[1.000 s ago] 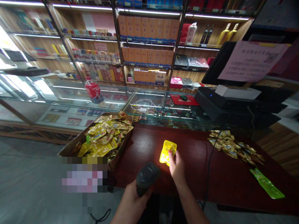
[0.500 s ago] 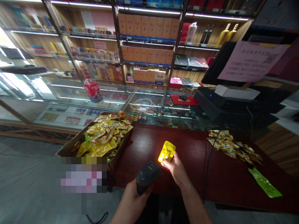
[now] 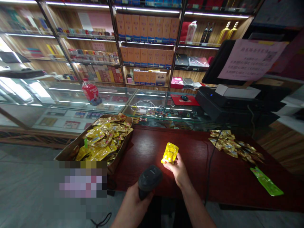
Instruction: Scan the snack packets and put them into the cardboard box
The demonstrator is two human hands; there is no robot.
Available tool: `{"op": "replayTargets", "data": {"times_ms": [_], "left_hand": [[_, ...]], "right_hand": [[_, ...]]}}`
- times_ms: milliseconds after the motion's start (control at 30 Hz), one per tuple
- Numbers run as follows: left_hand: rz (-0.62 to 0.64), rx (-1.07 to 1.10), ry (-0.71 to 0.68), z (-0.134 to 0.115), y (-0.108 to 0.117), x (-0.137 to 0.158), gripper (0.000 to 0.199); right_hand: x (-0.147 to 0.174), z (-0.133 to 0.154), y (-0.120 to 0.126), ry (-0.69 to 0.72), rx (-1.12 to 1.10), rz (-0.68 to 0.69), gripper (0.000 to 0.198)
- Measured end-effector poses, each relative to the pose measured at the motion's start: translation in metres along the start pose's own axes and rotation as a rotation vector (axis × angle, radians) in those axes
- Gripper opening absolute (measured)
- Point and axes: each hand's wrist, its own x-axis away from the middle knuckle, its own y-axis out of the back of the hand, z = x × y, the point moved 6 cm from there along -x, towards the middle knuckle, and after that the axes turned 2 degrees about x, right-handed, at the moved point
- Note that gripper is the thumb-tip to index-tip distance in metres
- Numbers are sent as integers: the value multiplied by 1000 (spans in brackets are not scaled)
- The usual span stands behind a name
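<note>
The left forearm comes up from the bottom edge, slanting rightward, and the left hand (image 3: 136, 197) is wrapped around the handle of a dark handheld scanner (image 3: 151, 177), whose head points up and away over the front of the dark red table (image 3: 144, 144). The right forearm slants in leftward from lower right, wrist fairly straight, and the right hand (image 3: 178, 171) pinches a yellow packet (image 3: 171, 152) by its lower end, thumb laid across the near face and the other fingers partly hidden behind it. The packet is tilted up just beyond the scanner, over the middle of the table, its lower part brightly lit; whether it touches the wood cannot be told. Left of both hands sits a carton (image 3: 71, 148) heaped with gold packets (image 3: 104, 136); well to the right lie a loose gold pile (image 3: 224, 142) and a green packet (image 3: 267, 182).
</note>
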Motion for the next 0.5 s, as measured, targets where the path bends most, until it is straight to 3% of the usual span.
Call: {"op": "replayTargets", "data": {"times_ms": [233, 367, 500], "left_hand": [[1, -4, -2, 0, -4, 0, 10], [2, -50, -44, -1, -5, -1, 8], [23, -109, -94, 0, -5, -3, 10]], "right_hand": [[0, -10, -2, -98, -143, 86, 56], [0, -10, -2, -103, -167, 58, 45], [0, -11, 0, -117, -154, 44, 47]]}}
